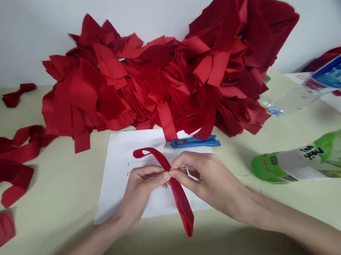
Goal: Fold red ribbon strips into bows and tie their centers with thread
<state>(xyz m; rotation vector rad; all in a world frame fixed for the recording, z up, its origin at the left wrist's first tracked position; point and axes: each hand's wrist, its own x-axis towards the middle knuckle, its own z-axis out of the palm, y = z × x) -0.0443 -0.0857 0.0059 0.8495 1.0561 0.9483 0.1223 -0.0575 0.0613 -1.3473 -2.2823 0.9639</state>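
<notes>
A looped strip of red velvet ribbon (182,201) is pinched at its middle between my two hands. My left hand (146,183) grips it from the left with thumb and fingers closed. From the right, my right hand (204,172) pinches the same spot, and the fingertips of both hands meet there. One ribbon loop reaches up and left, the other hangs down toward me. Below the hands lies a white sheet of paper (111,198) with printed lines. A blue utility knife (195,142) rests at the paper's top edge, just beyond my right hand.
A large heap of cut red ribbon pieces (153,80) stands against the wall. Loose red ribbon (12,160) lies at the left. On the right lie a green-labelled bottle (302,162) and a clear bottle with a blue label (335,71).
</notes>
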